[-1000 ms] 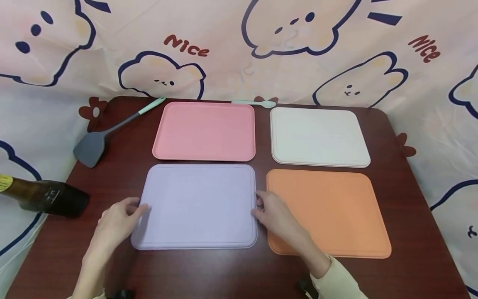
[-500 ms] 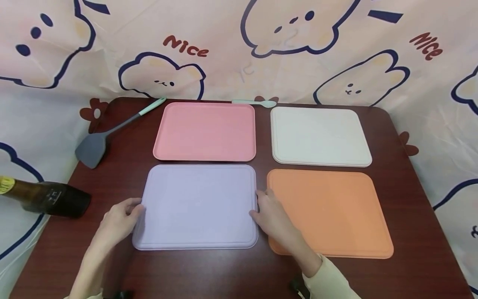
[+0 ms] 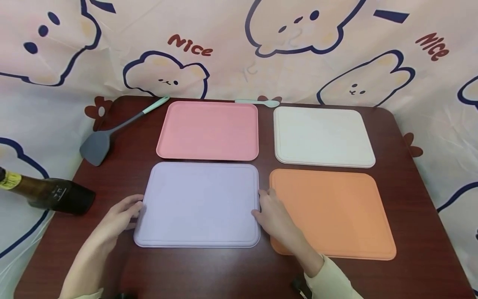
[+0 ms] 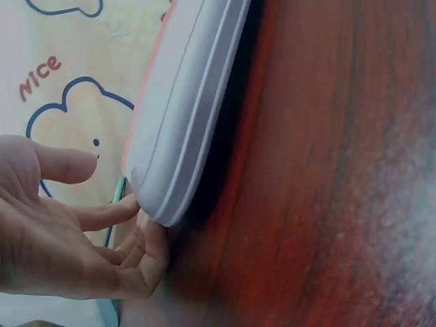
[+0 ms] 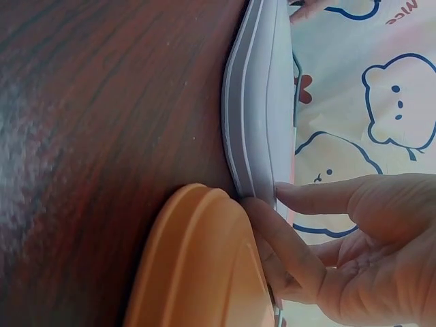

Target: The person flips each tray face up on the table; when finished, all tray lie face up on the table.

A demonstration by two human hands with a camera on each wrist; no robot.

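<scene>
A lavender tray (image 3: 199, 203) lies flat at the front left of the dark table, with a layered rim seen from the side. At its left edge is my left hand (image 3: 121, 216); in the left wrist view its fingertips touch the tray's corner side while the thumb stands away. My right hand (image 3: 276, 216) pinches the right edge, thumb (image 5: 300, 197) on the top rim and fingers against the side. Close beside that hand lies an orange tray (image 3: 336, 211), partly under my forearm in the head view.
Behind stand a pink tray (image 3: 209, 131) and a white tray (image 3: 323, 137). A grey spatula (image 3: 96, 146) with a mint handle lies at the left, a mint spoon (image 3: 270, 103) at the back edge. A dark bottle (image 3: 63, 195) is at the left edge. Printed cloth hangs around the table.
The left thumb has come off the lavender tray's rim, and the left fingers have straightened beside its edge. My right hand keeps its place at the right edge. The head view shifted slightly.
</scene>
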